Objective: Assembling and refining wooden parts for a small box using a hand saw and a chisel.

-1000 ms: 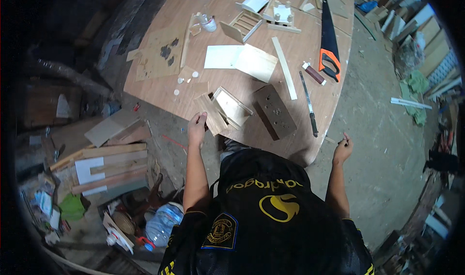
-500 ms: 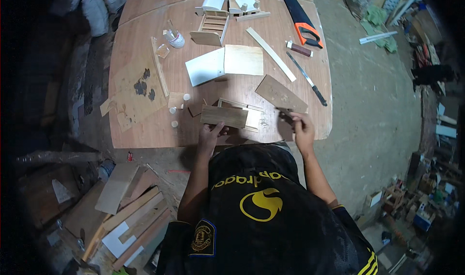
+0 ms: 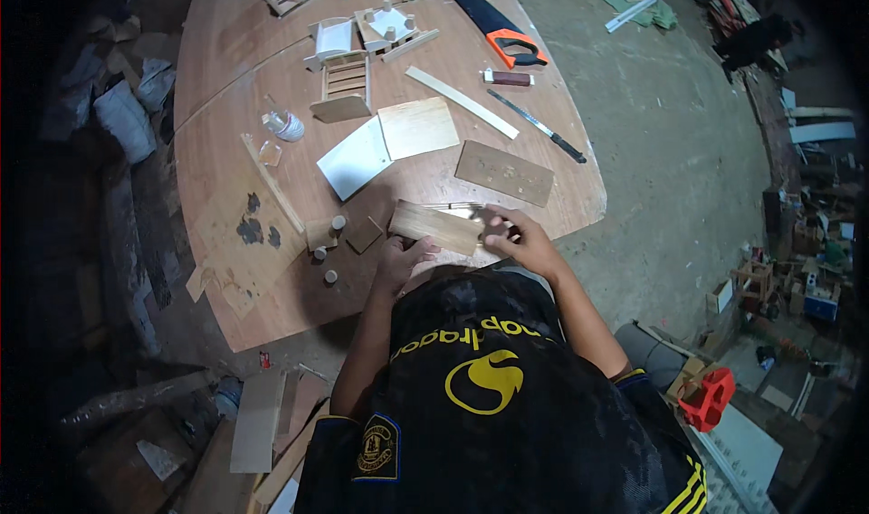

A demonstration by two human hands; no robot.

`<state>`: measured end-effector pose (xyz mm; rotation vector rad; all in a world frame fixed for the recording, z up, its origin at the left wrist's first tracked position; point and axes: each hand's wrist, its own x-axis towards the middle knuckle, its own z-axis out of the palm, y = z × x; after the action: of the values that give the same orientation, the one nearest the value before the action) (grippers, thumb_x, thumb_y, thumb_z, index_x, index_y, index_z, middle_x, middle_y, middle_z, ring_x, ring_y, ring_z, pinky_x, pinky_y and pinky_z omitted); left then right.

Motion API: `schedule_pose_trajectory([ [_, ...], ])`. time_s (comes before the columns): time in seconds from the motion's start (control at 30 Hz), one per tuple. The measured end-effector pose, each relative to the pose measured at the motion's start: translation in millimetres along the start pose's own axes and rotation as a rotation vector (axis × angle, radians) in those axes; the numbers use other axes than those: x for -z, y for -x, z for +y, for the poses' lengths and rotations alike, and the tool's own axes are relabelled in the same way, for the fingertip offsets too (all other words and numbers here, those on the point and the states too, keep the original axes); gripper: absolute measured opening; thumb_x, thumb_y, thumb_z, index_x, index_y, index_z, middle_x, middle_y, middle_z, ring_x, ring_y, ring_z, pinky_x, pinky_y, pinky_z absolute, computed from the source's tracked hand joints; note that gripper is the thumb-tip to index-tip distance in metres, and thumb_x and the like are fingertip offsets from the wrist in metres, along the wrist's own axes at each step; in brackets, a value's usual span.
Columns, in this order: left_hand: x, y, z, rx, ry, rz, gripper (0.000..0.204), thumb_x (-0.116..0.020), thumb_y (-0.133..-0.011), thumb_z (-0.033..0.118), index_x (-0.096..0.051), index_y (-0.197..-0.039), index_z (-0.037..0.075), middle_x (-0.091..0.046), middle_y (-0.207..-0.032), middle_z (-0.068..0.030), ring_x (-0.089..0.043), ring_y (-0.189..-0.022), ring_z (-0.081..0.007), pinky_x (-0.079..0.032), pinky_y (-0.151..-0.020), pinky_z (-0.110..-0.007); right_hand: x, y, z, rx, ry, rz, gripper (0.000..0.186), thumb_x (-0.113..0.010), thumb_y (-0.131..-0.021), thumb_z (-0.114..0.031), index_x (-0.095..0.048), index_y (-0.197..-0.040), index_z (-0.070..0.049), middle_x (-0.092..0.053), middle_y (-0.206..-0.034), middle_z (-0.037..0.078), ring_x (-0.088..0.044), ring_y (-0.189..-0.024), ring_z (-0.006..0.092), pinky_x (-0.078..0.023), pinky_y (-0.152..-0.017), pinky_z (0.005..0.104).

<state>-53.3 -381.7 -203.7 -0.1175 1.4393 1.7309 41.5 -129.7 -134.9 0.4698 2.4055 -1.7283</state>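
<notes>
My left hand (image 3: 406,259) is closed on the left end of a small wooden board (image 3: 439,228) at the table's near edge, thumb on top. Behind and partly under this board shows a light wooden frame (image 3: 453,206), mostly hidden. My right hand (image 3: 527,241) is at the right end of the board and frame, its index finger and thumb curled round the frame's end. Just beyond lies a brown rectangular board (image 3: 504,173) with small pale spots. Left of my left hand are a small dark square piece (image 3: 365,234) and several short round pegs (image 3: 339,223).
Farther back on the table (image 3: 217,143) lie pale panels (image 3: 418,128), a wood strip (image 3: 462,102), a thin saw blade with a handle (image 3: 537,126), a handsaw (image 3: 493,25), miniature wooden furniture (image 3: 346,84) and a jar (image 3: 286,126). Board offcuts (image 3: 258,421) stand at lower left.
The view has shifted, so the table appears turned. My right hand has moved from beside the brown board to the frame's right end. The board in my left hand now tilts down to the right.
</notes>
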Motion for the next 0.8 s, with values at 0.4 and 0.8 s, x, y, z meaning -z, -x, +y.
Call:
schedule_pose_trajectory([
  [0.4, -25.4, -29.6, 23.1, -0.124, -0.168, 0.001, 0.043, -0.059, -0.093, 0.028, -0.052, -0.124, 0.000, -0.064, -0.113, -0.0068, -0.061, -0.093, -0.0143, -0.050, -0.079, -0.027, 10.8, 20.7, 73.1, -0.178, 0.064, 0.174, 0.024, -0.063, -0.089, -0.021, -0.070, -0.098, 0.000, -0.066, -0.089, 0.015, -0.063, -0.078, 0.0239, -0.050, -0.071, 0.0352],
  [0.8, 49.0, 36.3, -17.6, -0.022, 0.095, 0.350, 0.033, -0.051, -0.099, 0.026, -0.051, -0.123, 0.005, -0.064, -0.110, -0.0084, -0.064, -0.091, -0.0153, -0.051, -0.074, -0.027, -43.8, 10.7, 100.6, 0.021, 0.387, 0.411, 0.022, -0.060, -0.085, -0.017, -0.067, -0.096, 0.002, -0.062, -0.094, 0.022, -0.062, -0.082, 0.0400, -0.051, -0.075, 0.0440],
])
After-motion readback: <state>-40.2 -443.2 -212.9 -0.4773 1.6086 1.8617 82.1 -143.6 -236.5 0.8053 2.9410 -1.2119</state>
